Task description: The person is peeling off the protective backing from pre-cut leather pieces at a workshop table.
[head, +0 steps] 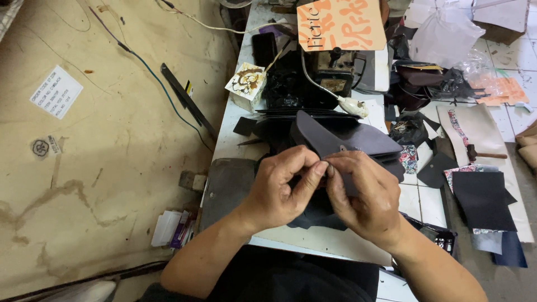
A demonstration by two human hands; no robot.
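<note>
Both hands pinch one dark piece of leather (341, 140) at its near edge: the left hand (277, 187) nips it between thumb and bent forefinger, and the right hand (366, 193) closes on it just beside, the fingertips of the two hands touching. The piece is smooth, matte, grey-purple, with a rounded flap shape, and it rises tilted from the hands toward the machine (330, 70).

Taking the hands as the landmark: right under them lies the pale, worn table (313, 240), with a flat dark grey mat (226, 187) just to their left. Further left, off the table's edge, a small stack of cards (173, 228) rests on a wide, stained tan sheet (100, 145) bearing a white label (56, 92). To the right of the hands, on the tiled floor, lie flat black and patterned cut pieces (481, 201) and a small hammer (484, 154).

Beyond the hands stands the black, grimy machine, a white cord lamp (352, 106) curving in front of it. Left of it sits a small stained white box (246, 83); above it, an orange-and-white card (341, 25).
</note>
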